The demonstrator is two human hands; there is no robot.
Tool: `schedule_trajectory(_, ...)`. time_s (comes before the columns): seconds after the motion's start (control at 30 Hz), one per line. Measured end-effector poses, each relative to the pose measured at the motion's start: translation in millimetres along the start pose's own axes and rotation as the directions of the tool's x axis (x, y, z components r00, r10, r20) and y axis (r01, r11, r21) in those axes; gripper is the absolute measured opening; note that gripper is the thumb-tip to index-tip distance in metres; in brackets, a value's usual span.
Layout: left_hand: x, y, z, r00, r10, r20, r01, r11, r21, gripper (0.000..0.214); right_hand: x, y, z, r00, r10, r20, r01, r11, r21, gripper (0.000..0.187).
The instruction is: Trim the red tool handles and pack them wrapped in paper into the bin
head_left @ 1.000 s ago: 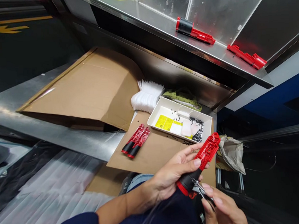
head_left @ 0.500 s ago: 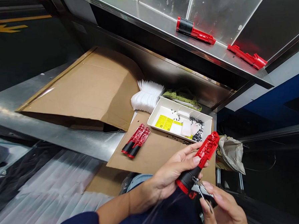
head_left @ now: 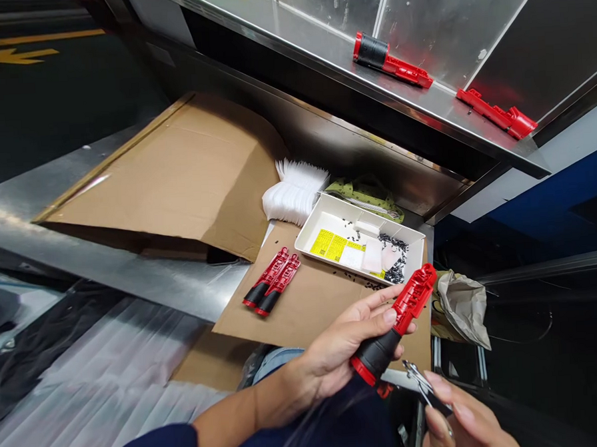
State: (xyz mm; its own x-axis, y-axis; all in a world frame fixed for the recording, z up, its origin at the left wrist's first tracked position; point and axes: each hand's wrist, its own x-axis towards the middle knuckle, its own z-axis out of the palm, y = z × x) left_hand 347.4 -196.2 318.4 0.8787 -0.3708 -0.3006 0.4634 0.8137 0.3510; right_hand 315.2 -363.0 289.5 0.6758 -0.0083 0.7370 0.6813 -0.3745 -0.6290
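My left hand [head_left: 347, 338] grips a red and black plastic tool housing [head_left: 387, 339], its black end near my palm and its red end pointing up and right. My right hand [head_left: 464, 425] pinches a small metal tool with thin jaws [head_left: 424, 385], low at the right. That tool is a short way from the housing's black end, not touching it. Beyond my hands, a pair of similar red and black pieces [head_left: 270, 283] lies on brown cardboard [head_left: 308, 310]. Two more red pieces, one with a black grip [head_left: 390, 60] and one all red [head_left: 495, 113], rest on a steel shelf.
A white tray [head_left: 359, 239] holds small black parts and yellow labels. Behind it are a stack of white sheets [head_left: 295, 192] and a green printed packet [head_left: 370, 198]. A crumpled paper bag [head_left: 463, 308] sits right of my hands. A large cardboard sheet [head_left: 165, 170] lies left.
My right hand has moved right and down with the metal tool, which has come away from the housing. My left hand and the housing have barely moved.
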Motion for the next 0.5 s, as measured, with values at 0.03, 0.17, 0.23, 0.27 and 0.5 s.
schedule_trajectory(0.03, 0, 0, -0.6, 1.000, 0.000, -0.002, 0.000, 1.000, 0.010, 0.056, 2, -2, 2, 1.000, 0.012, -0.017, -0.012, 1.000, 0.019, 0.013)
schedule_trajectory(0.17, 2, 0, -1.2, 1.000, 0.003, 0.003, -0.003, 0.999, 0.045, 0.056, 13, -12, 14, 1.000, 0.018, -0.025, -0.016, 0.996, 0.083, 0.015)
schedule_trajectory(0.23, 2, 0, -0.8, 1.000, 0.007, 0.008, -0.007, 0.999, 0.042, 0.056, 15, -13, 17, 1.000, 0.020, -0.020, -0.019, 0.996, 0.084, 0.014)
schedule_trajectory(0.27, 2, 0, -0.6, 1.000, 0.007, 0.009, -0.007, 0.999, 0.039, 0.055, 15, -12, 16, 1.000, 0.007, -0.009, -0.006, 0.996, 0.086, 0.014)
schedule_trajectory(0.5, 1, -1, -0.4, 1.000, -0.008, 0.030, 0.008, 1.000, 0.012, 0.059, 11, -3, 7, 0.993, -0.061, 0.098, 0.052, 0.995, 0.090, 0.018)
